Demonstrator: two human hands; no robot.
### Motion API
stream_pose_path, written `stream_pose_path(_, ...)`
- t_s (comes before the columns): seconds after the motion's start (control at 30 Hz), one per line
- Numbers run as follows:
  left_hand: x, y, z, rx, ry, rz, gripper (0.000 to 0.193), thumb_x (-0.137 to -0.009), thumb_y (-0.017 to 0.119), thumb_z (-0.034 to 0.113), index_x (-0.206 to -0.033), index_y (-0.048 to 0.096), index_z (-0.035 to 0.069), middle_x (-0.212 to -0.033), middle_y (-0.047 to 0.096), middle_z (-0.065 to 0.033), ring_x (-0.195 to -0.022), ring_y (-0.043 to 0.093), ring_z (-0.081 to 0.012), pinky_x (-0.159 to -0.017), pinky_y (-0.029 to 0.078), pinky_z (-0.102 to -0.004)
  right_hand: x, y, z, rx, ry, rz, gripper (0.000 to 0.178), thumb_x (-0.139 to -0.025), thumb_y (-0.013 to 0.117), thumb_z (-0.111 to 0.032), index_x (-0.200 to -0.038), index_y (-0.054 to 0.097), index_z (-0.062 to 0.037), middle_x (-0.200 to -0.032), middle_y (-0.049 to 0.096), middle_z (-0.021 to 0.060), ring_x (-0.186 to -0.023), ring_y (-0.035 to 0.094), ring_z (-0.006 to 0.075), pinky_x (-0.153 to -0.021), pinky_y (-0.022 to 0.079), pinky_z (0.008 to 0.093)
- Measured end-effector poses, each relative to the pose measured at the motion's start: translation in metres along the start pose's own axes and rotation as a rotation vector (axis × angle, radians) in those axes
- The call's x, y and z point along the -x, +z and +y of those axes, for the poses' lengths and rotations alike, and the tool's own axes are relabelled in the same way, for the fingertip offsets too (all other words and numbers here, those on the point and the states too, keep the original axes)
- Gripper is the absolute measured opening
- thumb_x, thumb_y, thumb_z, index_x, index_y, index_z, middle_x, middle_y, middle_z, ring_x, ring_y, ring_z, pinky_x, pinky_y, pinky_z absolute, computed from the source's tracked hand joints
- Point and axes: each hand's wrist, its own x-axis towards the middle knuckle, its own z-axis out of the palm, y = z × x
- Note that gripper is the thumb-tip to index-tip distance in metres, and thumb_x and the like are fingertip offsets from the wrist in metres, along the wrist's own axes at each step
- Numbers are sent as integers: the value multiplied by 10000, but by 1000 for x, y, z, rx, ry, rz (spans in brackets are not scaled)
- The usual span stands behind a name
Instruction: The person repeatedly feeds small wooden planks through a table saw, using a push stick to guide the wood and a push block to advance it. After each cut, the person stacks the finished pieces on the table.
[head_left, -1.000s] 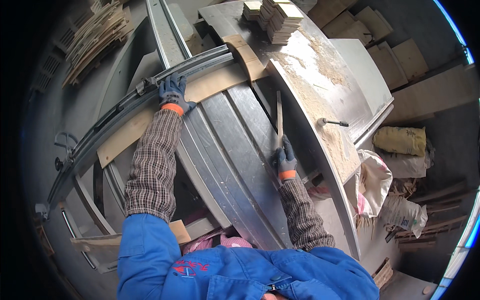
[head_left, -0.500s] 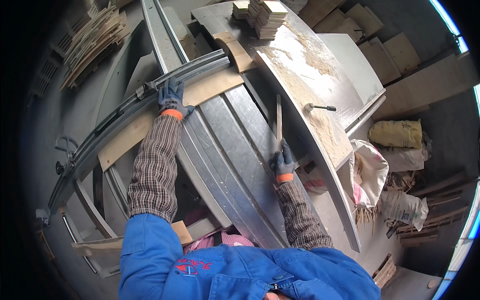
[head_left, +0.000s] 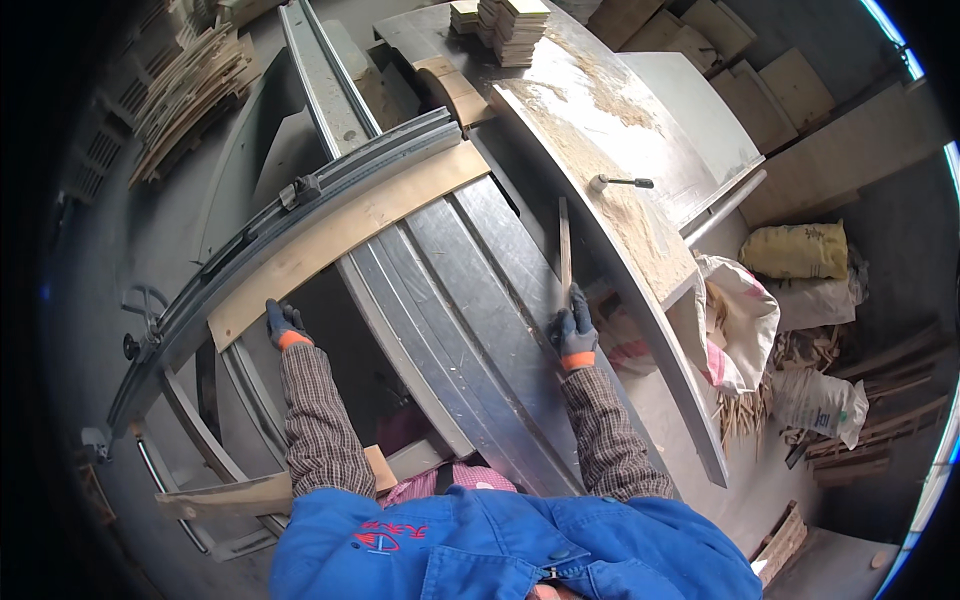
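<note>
A long, pale wooden board (head_left: 350, 222) lies along the metal fence (head_left: 385, 150) across the saw's sliding table (head_left: 470, 290). At the board's near edge, toward its left end, is my left hand (head_left: 288, 322) in a grey-blue glove with an orange cuff. Its fingers are outstretched and its fingertips touch the edge. My right hand (head_left: 575, 332), gloved alike, is closed around the lower end of a thin wooden strip (head_left: 565, 240). That strip points away from me, over the dark gap between the sliding table and the raised edge of the fixed table.
A curved wooden guard (head_left: 455, 90) stands beyond the board's right end. Sawdust and a black-handled tool (head_left: 620, 183) lie on the fixed table (head_left: 690, 190); stacked wood pieces (head_left: 515, 35) stand farther back. A white sack (head_left: 735, 325) and a yellow sack (head_left: 795, 250) are at right.
My left hand has come off the top of the board and moved left and nearer, to its near edge. My right hand still holds the strip in about the same place.
</note>
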Motion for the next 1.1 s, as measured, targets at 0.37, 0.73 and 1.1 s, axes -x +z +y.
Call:
stream_pose_path(0.37,21,54,-70,-13,-13,-173,293,-922,712,349,-820,675,77,-603,578,33,-457,476,-66,-424,438,-216,3,-16,15,87,69,-23,514,-961,577,-104,-1470,500,-98,-1320,629,26,-755,574,59,-683,501,233)
stream_pose_path(0.73,148,108,-22,-1076,1460,-189,736,-692,895,410,-1214,576,2,-1164,612,-178,-1097,600,-358,-965,495,-460,-8,1,-27,150,156,-150,531,-953,605,-167,-1473,504,-118,-1168,675,46,-823,594,78,-744,501,244)
stream_pose_path(1.1,223,238,-1,-2328,1304,-585,1210,-683,717,711,-1616,117,228,-1655,133,-138,-1515,135,-327,-1181,167,-551,-61,67,-73,-25,245,-183,478,-964,608,-151,-1436,549,-199,-732,624,9,-523,522,88,-470,413,255)
